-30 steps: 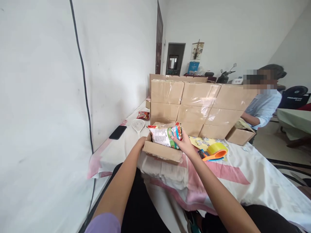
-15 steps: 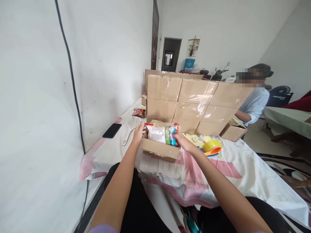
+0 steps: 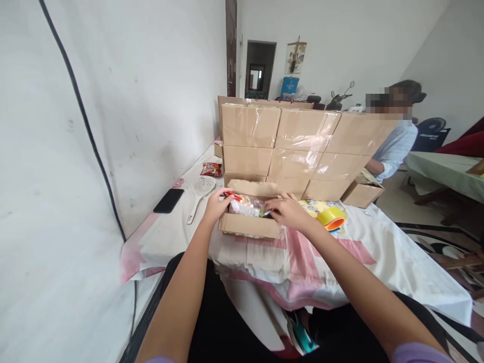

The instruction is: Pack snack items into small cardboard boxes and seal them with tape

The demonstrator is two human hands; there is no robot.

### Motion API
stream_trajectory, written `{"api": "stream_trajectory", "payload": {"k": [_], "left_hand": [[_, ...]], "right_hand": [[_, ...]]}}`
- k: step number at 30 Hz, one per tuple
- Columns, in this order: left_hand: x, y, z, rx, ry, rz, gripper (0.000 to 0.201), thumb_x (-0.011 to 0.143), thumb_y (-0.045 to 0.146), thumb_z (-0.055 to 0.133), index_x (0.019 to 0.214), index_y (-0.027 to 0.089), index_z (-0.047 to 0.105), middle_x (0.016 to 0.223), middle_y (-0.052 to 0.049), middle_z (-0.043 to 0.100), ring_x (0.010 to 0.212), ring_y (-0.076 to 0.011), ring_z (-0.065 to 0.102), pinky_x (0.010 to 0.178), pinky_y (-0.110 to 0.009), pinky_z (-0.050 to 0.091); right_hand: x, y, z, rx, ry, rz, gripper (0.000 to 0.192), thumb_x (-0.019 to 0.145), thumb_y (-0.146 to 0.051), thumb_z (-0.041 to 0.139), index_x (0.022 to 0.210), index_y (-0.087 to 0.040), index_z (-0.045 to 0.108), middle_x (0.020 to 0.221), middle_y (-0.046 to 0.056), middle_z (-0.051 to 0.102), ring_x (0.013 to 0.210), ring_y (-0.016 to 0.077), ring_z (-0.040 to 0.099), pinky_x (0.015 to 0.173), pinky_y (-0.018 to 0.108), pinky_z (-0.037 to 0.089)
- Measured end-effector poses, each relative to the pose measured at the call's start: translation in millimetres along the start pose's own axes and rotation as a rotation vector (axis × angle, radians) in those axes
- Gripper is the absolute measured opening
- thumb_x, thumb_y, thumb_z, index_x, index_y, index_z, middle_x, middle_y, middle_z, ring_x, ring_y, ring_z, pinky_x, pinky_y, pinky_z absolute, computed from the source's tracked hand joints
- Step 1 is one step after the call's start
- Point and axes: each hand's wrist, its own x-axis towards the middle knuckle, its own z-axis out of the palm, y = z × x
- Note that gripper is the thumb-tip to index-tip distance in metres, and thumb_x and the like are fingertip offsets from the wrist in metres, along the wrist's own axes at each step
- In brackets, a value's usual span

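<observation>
A small open cardboard box (image 3: 249, 227) sits on the cloth-covered table in front of me, with its flaps spread. Inside lies a plastic food packet (image 3: 244, 207) with a white, printed side, a red end and some green at the right; its lower part is hidden by the front flap. My left hand (image 3: 218, 205) is at the box's left side, fingers closed on the packet's red end. Over the right side of the box, my right hand (image 3: 290, 213) has its fingers bent around the packet's green end; the fingertips are partly hidden.
Stacked taped cartons (image 3: 295, 136) form a wall behind the box. To the left are a phone (image 3: 168, 200), a white slotted skimmer (image 3: 204, 186) and a red snack packet (image 3: 212, 169). At right lie tape rolls (image 3: 331, 219) and another open box (image 3: 362, 190); a person (image 3: 395, 143) is beyond.
The packet has gone down into the box, its blue end no longer showing. My right hand has turned over the packet's right end. The view has shifted slightly.
</observation>
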Motion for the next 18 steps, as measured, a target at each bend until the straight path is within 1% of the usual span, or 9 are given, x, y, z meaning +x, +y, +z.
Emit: {"api": "stream_trajectory", "payload": {"k": [2, 4, 7, 10, 12, 13, 15, 16, 18], "left_hand": [[-2, 3, -0.4, 0.043, -0.028, 0.031, 0.025, 0.080, 0.031, 0.067, 0.102, 0.023, 0.075, 0.115, -0.006, 0.071, 0.113, -0.0235, 0.063, 0.107, -0.039, 0.046], [-3, 5, -1.8, 0.085, -0.029, 0.050, 0.022, 0.080, 0.031, 0.066, 0.098, 0.023, 0.076, 0.116, -0.006, 0.069, 0.115, -0.0231, 0.062, 0.109, -0.039, 0.044], [-3, 5, -4.8, 0.167, -0.021, 0.039, 0.016, 0.077, 0.030, 0.068, 0.087, 0.022, 0.077, 0.116, -0.008, 0.067, 0.116, -0.0245, 0.060, 0.112, -0.042, 0.041], [-3, 3, -6.5, 0.273, -0.026, -0.016, 0.007, 0.068, 0.026, 0.074, 0.073, 0.023, 0.077, 0.121, -0.010, 0.065, 0.123, -0.0314, 0.055, 0.112, -0.049, 0.038], [-4, 3, -6.6, 0.328, -0.048, -0.044, 0.003, 0.062, 0.023, 0.077, 0.064, 0.024, 0.074, 0.122, -0.010, 0.066, 0.126, -0.0357, 0.051, 0.108, -0.049, 0.040], [-5, 3, -6.6, 0.343, -0.063, -0.048, 0.006, 0.061, 0.022, 0.078, 0.061, 0.024, 0.073, 0.121, -0.009, 0.067, 0.127, -0.0368, 0.050, 0.105, -0.048, 0.042], [-8, 6, -7.0, 0.349, -0.090, -0.037, 0.009, 0.061, 0.022, 0.078, 0.058, 0.025, 0.070, 0.119, -0.008, 0.069, 0.128, -0.0376, 0.049, 0.102, -0.046, 0.043], [-10, 8, -7.5, 0.337, -0.099, -0.023, 0.008, 0.064, 0.023, 0.077, 0.060, 0.025, 0.069, 0.119, -0.008, 0.069, 0.129, -0.0369, 0.049, 0.102, -0.044, 0.043], [-15, 12, -8.4, 0.289, -0.105, 0.008, 0.002, 0.072, 0.026, 0.071, 0.071, 0.025, 0.070, 0.119, -0.007, 0.068, 0.126, -0.0328, 0.053, 0.102, -0.042, 0.044]], "right_hand": [[-3, 0, 1, -0.010, -0.140, 0.041, 0.026, 0.094, -0.033, 0.054, 0.094, -0.031, 0.080, 0.126, 0.001, 0.073, 0.141, 0.0423, 0.040, 0.108, 0.067, 0.034], [-6, 0, 1, 0.014, -0.172, 0.052, 0.032, 0.098, -0.044, 0.051, 0.097, -0.033, 0.081, 0.137, 0.001, 0.067, 0.143, 0.0430, 0.037, 0.108, 0.069, 0.031], [-9, 1, 0, 0.031, -0.109, 0.063, 0.039, 0.098, -0.051, 0.049, 0.095, -0.031, 0.082, 0.150, 0.004, 0.056, 0.144, 0.0445, 0.033, 0.109, 0.072, 0.028], [-6, 4, 8, 0.036, 0.007, 0.113, 0.033, 0.095, -0.047, 0.055, 0.090, -0.027, 0.081, 0.158, 0.007, 0.045, 0.143, 0.0438, 0.033, 0.110, 0.071, 0.030], [0, 10, 17, 0.114, 0.143, 0.178, 0.026, 0.091, -0.041, 0.061, 0.103, -0.026, 0.079, 0.160, 0.010, 0.038, 0.141, 0.0410, 0.036, 0.112, 0.068, 0.031], [4, 13, 22, 0.195, 0.216, 0.215, 0.032, 0.088, -0.038, 0.063, 0.115, -0.026, 0.076, 0.159, 0.011, 0.038, 0.140, 0.0387, 0.038, 0.114, 0.065, 0.032], [12, 21, 29, 0.370, 0.314, 0.277, 0.055, 0.086, -0.036, 0.065, 0.140, -0.026, 0.060, 0.154, 0.013, 0.041, 0.135, 0.0329, 0.047, 0.115, 0.059, 0.037], [15, 24, 32, 0.445, 0.336, 0.295, 0.064, 0.087, -0.037, 0.063, 0.149, -0.027, 0.050, 0.151, 0.013, 0.044, 0.131, 0.0300, 0.051, 0.112, 0.055, 0.042], [17, 26, 33, 0.554, 0.348, 0.273, 0.072, 0.091, -0.040, 0.058, 0.158, -0.029, 0.033, 0.142, 0.012, 0.054, 0.126, 0.0254, 0.057, 0.108, 0.049, 0.047]]}}
